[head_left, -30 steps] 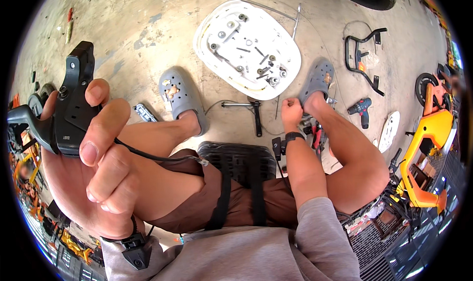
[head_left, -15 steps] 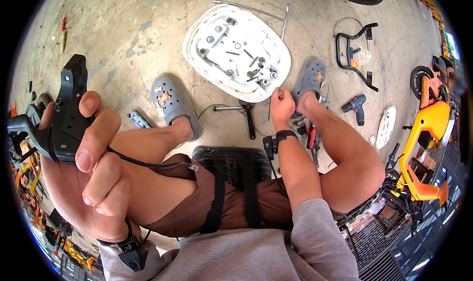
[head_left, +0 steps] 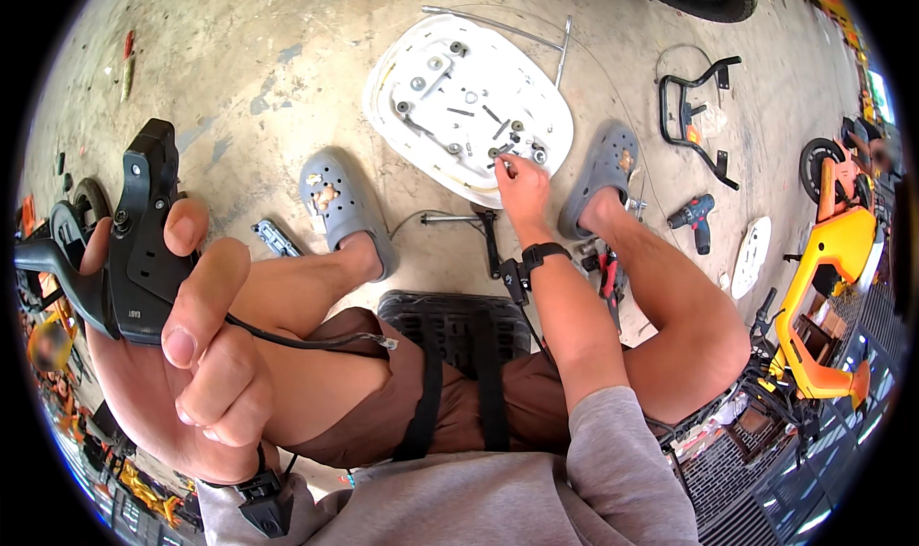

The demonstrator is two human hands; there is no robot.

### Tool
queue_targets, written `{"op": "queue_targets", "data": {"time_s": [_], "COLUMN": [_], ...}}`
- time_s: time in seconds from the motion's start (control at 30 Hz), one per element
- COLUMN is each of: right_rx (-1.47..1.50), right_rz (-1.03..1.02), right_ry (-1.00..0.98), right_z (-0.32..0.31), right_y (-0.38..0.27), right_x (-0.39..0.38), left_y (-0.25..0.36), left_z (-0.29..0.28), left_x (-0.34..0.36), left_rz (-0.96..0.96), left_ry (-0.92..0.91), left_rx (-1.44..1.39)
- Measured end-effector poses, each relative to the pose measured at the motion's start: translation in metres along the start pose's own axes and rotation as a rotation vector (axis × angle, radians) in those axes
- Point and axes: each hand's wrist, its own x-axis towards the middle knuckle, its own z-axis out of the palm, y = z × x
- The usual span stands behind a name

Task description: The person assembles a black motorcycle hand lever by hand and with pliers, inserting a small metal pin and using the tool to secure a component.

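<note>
Right hand (head_left: 523, 190), one o'clock: in it comes, over the rim, fingertips now among small parts (head_left: 496, 115) | White tray (head_left: 525, 72): twelve o'clock, hardware within reach | Right fingers curled, contents can't tell | Left hand (head_left: 218, 355), eight o'clock: gripping black lever assembly (head_left: 144, 283), nine o'clock

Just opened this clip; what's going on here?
The person's left grip holds up a black brake lever with a thin black cable trailing from it. The right grip reaches over the near edge of a white tray holding small loose parts; whether it has hold of one is hard to tell. A cordless drill lies off to the right.
</note>
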Motion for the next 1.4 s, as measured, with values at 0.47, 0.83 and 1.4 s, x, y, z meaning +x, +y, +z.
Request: {"op": "queue_targets", "data": {"time_s": [0.47,0.83,1.4], "right_rx": [-0.147,0.02,-0.058], "right_rz": [-0.035,-0.073,0.105], "right_ry": [-0.119,0.086,0.146], "right_z": [0.046,0.054,0.01], "right_y": [-0.042,-0.037,0.008], "right_x": [0.035,0.029,0.019], "left_y": [0.001,-0.001,-0.006], "left_z": [0.007,0.007,0.015], "left_x": [-0.001,-0.007,-0.002], "left_rz": [0.015,0.109,0.096], "left_ry": [0.135,0.207,0.251], "left_rx": [-0.011,-0.177,-0.085]}}
